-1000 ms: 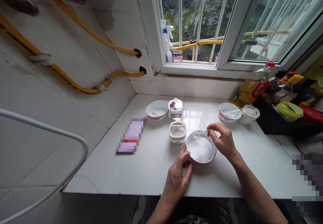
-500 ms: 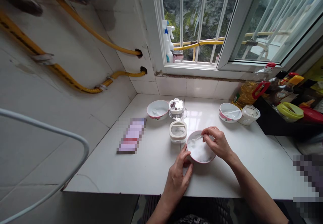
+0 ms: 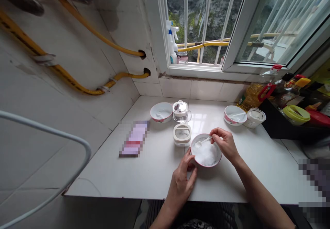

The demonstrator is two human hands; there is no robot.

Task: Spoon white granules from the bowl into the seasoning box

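In front of me stands a bowl (image 3: pixel 220 156) with a pinkish rim, holding a heap of white grainy stuff (image 3: pixel 206 154). My left hand (image 3: pixel 182 177) rests against its left side, its fingers curved round the wall near the rim. Between thumb and fingertips, my right hand (image 3: pixel 224 143) pinches the handle of a small white spoon (image 3: pixel 205 140), whose tip lies in the white stuff at the bowl's far left. Just left of the bowl is a clear jar (image 3: pixel 182 137) with a cream-rimmed lid, and a second clear jar (image 3: pixel 180 108) stands behind it.
A flowered bowl (image 3: pixel 161 112) stands at back left. Another bowl (image 3: pixel 235 116) with a white spoon and a lidded white jar (image 3: pixel 254 117) are at back right. Beyond them are an oil bottle (image 3: pixel 255 89) and a black rack (image 3: pixel 277 126) of bottles. A blurred purple item (image 3: pixel 134 139) lies left.
My right hand has shifted slightly right and drawn back with the spoon, so more of the handle shows. The white stuff's surface has changed a little. My left hand stays put.
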